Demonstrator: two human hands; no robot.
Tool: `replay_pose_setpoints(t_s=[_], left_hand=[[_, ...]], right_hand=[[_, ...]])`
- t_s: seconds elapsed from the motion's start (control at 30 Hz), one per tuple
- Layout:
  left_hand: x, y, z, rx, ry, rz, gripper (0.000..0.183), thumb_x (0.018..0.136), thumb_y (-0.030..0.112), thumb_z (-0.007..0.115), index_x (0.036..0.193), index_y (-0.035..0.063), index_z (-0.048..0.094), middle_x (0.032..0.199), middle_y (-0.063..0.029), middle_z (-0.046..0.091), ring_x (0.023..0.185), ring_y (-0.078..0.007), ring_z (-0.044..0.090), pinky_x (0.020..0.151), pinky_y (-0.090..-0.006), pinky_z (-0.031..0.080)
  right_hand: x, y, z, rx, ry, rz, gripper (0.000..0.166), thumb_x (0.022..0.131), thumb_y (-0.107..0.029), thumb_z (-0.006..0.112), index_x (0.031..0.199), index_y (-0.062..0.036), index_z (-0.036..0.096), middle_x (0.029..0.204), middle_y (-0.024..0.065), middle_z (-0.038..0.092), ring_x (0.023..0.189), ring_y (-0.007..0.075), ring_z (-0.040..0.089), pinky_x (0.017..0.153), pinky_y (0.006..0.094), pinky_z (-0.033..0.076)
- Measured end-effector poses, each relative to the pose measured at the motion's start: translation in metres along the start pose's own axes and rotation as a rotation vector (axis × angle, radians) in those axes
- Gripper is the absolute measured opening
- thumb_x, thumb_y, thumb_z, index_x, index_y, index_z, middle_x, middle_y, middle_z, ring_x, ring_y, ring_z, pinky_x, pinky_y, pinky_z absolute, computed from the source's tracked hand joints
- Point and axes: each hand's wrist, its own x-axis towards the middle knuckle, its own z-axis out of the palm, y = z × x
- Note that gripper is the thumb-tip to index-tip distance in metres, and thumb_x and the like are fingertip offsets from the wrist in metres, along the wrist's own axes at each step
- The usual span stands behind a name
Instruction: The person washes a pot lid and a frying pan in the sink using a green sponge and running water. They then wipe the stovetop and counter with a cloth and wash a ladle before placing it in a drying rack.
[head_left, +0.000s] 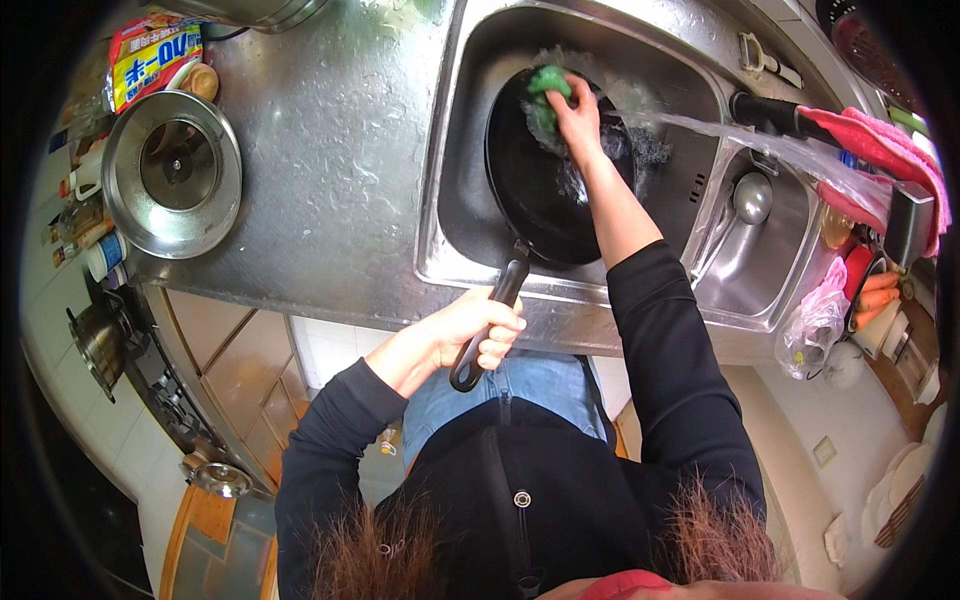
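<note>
A black frying pan (536, 195) lies tilted in the large basin of a stainless steel sink (469, 150). My left hand (480, 326) is closed around the pan's black handle (511, 281), over the counter's front edge. With my right hand (576, 112) I hold a green scouring pad (549, 81) against the far part of the pan's inside. Water streams from the faucet (909, 214) on the right across into the pan and splashes around it.
A metal lid (221, 180) rests on the wet steel counter at left, near a colourful packet (154, 60). The small basin at right holds a ladle (752, 199). Beyond it are a pink cloth (885, 142), a plastic bag (810, 330) and carrots (876, 300).
</note>
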Motion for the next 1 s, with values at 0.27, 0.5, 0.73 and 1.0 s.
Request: replay_pose_setpoints(t_s=[0.27, 0.5, 0.73, 1.0], left_hand=[[-0.004, 0.015, 0.004, 0.057, 0.046, 0.009, 0.014, 0.084, 0.003, 0.057, 0.084, 0.0091, 0.045, 0.057, 0.0023, 0.042, 0.041, -0.0085, 0.039, 0.038, -0.0252, 0.034], [-0.013, 0.024, 0.012, -0.01, 0.014, 0.039, 0.012, 0.084, 0.003, 0.057, 0.08, 0.0089, 0.047, 0.058, 0.0016, 0.043, 0.041, -0.0087, 0.039, 0.038, -0.0262, 0.034], [-0.011, 0.021, 0.007, -0.096, -0.064, 0.065, 0.013, 0.085, 0.003, 0.057, 0.076, 0.0081, 0.048, 0.055, 0.0011, 0.043, 0.04, -0.0081, 0.039, 0.036, -0.0244, 0.032], [-0.012, 0.025, 0.007, -0.056, 0.016, 0.103, 0.012, 0.083, 0.004, 0.057, 0.08, 0.0095, 0.048, 0.055, 0.001, 0.044, 0.039, -0.0089, 0.04, 0.036, -0.0242, 0.033]], right_hand=[[-0.054, -0.099, -0.01, 0.55, -0.763, 0.243, 0.031, 0.078, -0.013, 0.066, 0.109, -0.0127, 0.059, 0.099, -0.0014, 0.059, 0.092, 0.0092, 0.055, 0.079, 0.0251, 0.044], [-0.102, -0.077, -0.083, 0.214, -1.261, 0.1, 0.023, 0.065, -0.006, 0.065, 0.088, -0.0064, 0.064, 0.109, 0.0039, 0.055, 0.104, 0.0174, 0.052, 0.095, 0.0308, 0.038], [-0.074, -0.024, -0.138, -1.15, -1.193, -0.135, 0.019, 0.058, -0.006, 0.069, 0.067, -0.0223, 0.071, 0.105, -0.0032, 0.059, 0.106, 0.0246, 0.049, 0.085, 0.0437, 0.046], [-0.044, -0.056, -0.08, -1.124, -0.439, -0.466, 0.015, 0.068, -0.007, 0.064, 0.083, -0.0099, 0.068, 0.095, 0.0136, 0.058, 0.09, 0.0317, 0.06, 0.071, 0.0414, 0.057]])
